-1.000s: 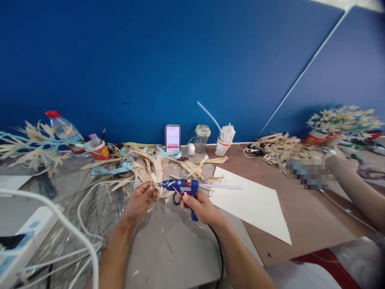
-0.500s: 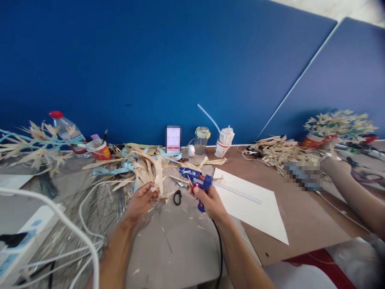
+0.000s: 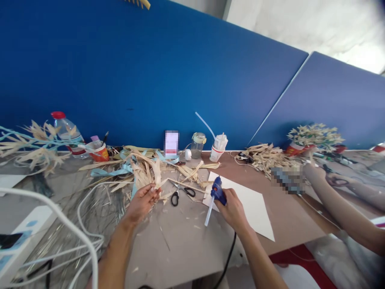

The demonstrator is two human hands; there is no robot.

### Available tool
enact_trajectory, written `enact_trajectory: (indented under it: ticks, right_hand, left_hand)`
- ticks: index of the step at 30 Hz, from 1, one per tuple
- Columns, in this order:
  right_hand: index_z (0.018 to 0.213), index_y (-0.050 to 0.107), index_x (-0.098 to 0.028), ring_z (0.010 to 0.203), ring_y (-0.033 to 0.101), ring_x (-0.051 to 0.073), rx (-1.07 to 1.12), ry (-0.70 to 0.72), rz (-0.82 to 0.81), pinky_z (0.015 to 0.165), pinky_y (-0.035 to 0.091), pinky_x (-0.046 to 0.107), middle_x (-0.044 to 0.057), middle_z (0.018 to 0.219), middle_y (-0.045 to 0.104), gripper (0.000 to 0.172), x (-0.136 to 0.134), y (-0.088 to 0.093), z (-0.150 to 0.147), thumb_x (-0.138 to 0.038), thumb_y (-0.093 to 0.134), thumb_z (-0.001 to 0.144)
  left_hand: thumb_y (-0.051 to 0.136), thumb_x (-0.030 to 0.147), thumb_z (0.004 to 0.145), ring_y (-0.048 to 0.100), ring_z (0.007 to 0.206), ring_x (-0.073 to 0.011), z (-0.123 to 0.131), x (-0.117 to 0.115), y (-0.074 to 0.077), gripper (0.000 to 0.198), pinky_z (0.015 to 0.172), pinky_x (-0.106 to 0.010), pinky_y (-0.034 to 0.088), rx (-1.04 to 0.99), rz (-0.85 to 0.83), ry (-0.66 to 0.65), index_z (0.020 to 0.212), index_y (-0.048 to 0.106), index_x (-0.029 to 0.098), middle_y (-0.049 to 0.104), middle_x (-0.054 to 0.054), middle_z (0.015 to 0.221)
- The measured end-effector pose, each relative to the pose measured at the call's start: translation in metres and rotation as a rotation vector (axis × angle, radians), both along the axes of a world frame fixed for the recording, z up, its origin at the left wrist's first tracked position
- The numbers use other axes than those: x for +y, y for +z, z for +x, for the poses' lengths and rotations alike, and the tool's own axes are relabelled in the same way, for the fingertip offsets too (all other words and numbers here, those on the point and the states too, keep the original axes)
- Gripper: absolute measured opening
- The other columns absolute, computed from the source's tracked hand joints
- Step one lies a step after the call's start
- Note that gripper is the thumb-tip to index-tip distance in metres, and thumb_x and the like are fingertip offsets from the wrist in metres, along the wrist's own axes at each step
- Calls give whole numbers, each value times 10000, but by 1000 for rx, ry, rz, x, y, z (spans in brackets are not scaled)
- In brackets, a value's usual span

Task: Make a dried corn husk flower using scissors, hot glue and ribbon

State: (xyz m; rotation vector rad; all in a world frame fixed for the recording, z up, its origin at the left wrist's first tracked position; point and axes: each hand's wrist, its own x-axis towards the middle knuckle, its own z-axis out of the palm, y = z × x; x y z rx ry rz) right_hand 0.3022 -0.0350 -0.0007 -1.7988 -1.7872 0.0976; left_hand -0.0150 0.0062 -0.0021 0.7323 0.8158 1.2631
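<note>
In the head view, the left hand (image 3: 143,202), just left of centre in the lower half of the frame, pinches a pale husk piece (image 3: 161,184) between thumb and fingers (image 3: 152,190). The right hand (image 3: 234,206), right of centre, has its fingers wrapped around a blue glue gun (image 3: 217,189) over the left part of a white sheet (image 3: 255,204); whether gun and sheet touch, I cannot tell.

For good handling, I would keep the gun's nozzle turned to the top of the frame, well apart from the pinching fingers, and leave the black cord (image 3: 231,255) slack. The husk looks thin and likely to tear, so a light pinch near its end should serve best. The scissors (image 3: 175,198) lie between the hands on the bench (image 3: 183,249), and are best not knocked.

The gun is deep blue with a touch of orange; a translucent glue stick (image 3: 208,213) juts from its rear towards the lower left. The husk is straw-coloured, dry and creased, merging visually with the husk pile (image 3: 142,166) behind it.
</note>
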Motion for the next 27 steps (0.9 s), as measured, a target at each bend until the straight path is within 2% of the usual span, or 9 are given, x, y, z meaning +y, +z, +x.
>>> enact_trajectory:
  ticks: [3,5,7,10,13,16,20,23,27]
  right_hand:
    - [991,602,-101,819,598,242,-117,-91,-150,755,448,336,138,966,571,279,0,-17,18,-314,525,828]
    - [971,630,-93,820,605,244,-157,-128,-232,763,447,335,154,966,585,282,0,-21,24,-315,527,832]
    - [976,656,-95,868,605,266,-179,-141,-265,786,444,351,173,987,598,288,-1,-16,26,-307,563,805]
    - [1023,674,-115,986,576,311,-92,-146,-163,836,434,400,201,1086,601,318,-3,5,15,-261,595,751]
    - [1000,681,-151,979,589,260,306,62,-18,843,449,374,154,1074,635,292,-1,32,-23,-297,528,799]
    - [899,683,-168,671,595,172,845,265,-263,637,463,298,63,782,672,306,8,46,-84,-414,521,814]
    - [712,636,-166,506,494,94,1275,270,-401,518,386,218,-15,580,592,264,28,44,-155,-430,653,702]
    - [627,599,-169,479,480,79,1436,237,-432,503,375,199,-35,513,567,242,39,40,-174,-390,696,645]
    - [589,573,-175,464,483,74,1530,243,-401,503,380,194,-36,507,584,218,43,35,-174,-343,709,615]
  left_hand:
    - [829,375,605,532,585,-81,1,0,-1,319,581,-203,451,10,44,-21,738,648,150,658,-19,710]
    - [817,388,621,528,596,-87,1,0,0,311,601,-214,458,31,62,-25,711,635,152,626,-3,670]
    - [803,401,637,520,600,-91,1,0,0,311,610,-221,459,54,75,-22,692,622,154,599,6,646]
    - [784,413,659,496,588,-87,2,0,-2,311,588,-218,440,75,81,-21,697,618,153,602,-2,664]
    - [777,419,665,503,614,-94,2,1,-5,309,609,-227,440,87,56,-36,755,640,157,643,-24,744]
    - [776,437,659,502,631,-103,3,0,-5,324,619,-232,434,112,48,-52,778,652,163,643,-23,753]
    - [745,455,690,470,619,-108,6,-3,-1,318,598,-232,405,188,105,-93,728,638,158,565,2,674]
    - [713,471,715,448,609,-113,8,-3,0,322,582,-236,380,241,148,-101,731,629,160,531,6,658]
    - [667,481,754,410,582,-108,8,0,-4,317,557,-231,334,342,175,-82,757,618,167,492,24,629]
